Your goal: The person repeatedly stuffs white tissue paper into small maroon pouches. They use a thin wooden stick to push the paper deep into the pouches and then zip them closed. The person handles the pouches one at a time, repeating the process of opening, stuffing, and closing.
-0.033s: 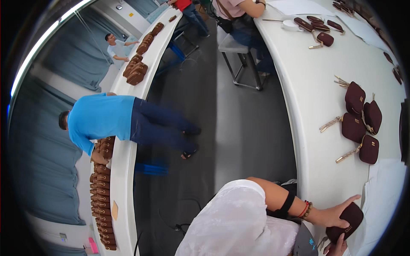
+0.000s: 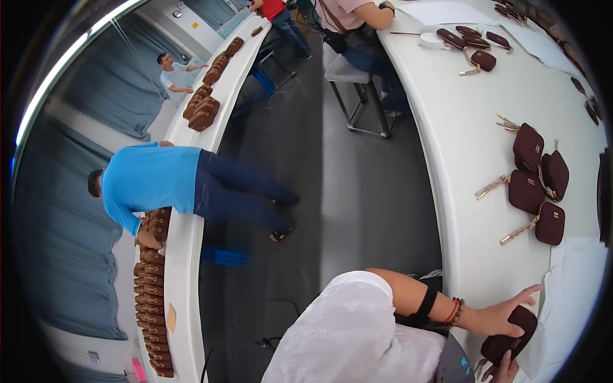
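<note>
At the lower right, a dark maroon zip pouch (image 2: 520, 329) lies in both my hands at the table's edge. My left hand (image 2: 495, 319), with bracelets at the wrist, grips it from the upper left; one finger is stretched out past it. The fingers of my right hand (image 2: 506, 369) close on the pouch's lower edge, the rest of that hand cut off by the picture's rim. Farther up the table rest several like pouches, one being a maroon pouch (image 2: 550, 223) with a pale, gold-tipped zip pull.
White paper (image 2: 578, 281) covers the table (image 2: 476, 191) at the right. More pouches (image 2: 483, 60) lie at its far end, near a seated person (image 2: 364, 16) on a stool. Across the aisle, a person in blue (image 2: 153, 175) leans over a long bench with rows of brown bags (image 2: 153, 319).
The pouch and both my hands have shifted slightly to the left. My grip on the pouch looks the same.
</note>
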Tool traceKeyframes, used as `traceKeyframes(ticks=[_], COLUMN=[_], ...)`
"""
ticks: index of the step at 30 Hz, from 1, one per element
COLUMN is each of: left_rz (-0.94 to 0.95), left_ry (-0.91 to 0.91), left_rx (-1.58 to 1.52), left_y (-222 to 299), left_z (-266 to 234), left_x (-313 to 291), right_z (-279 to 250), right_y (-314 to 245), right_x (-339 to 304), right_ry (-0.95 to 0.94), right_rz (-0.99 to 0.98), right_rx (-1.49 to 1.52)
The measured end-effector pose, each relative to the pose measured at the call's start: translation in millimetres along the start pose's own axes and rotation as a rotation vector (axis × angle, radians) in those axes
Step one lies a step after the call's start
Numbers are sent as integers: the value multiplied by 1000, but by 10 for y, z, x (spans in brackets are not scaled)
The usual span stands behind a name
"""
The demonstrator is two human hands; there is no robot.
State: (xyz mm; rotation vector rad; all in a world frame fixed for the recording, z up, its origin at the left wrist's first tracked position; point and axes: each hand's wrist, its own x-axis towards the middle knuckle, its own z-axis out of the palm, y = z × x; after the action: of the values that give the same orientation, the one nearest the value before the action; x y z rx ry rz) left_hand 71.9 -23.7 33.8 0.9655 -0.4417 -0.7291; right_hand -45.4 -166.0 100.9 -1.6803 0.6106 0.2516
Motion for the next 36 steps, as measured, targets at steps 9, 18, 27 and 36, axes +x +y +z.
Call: traceKeyframes(ticks=[9,18,27,36], left_rz=[-27,-68,-89,-302], left_ry=[-51,-235,-226,-187], left_rx=[682,567,577,528], left_y=[-34,-46,36,33], left_z=[-344,-242,-220,-236], left_x=[-64,-176,-296,-233], right_z=[141,-257,-398,-283], right_y=[67,716,990,710], right_x=[-94,114,221,129], right_ry=[-221,-59,45,116], right_rz=[17,-121,-269,-470], right_rx=[-423,-177,-492,-871])
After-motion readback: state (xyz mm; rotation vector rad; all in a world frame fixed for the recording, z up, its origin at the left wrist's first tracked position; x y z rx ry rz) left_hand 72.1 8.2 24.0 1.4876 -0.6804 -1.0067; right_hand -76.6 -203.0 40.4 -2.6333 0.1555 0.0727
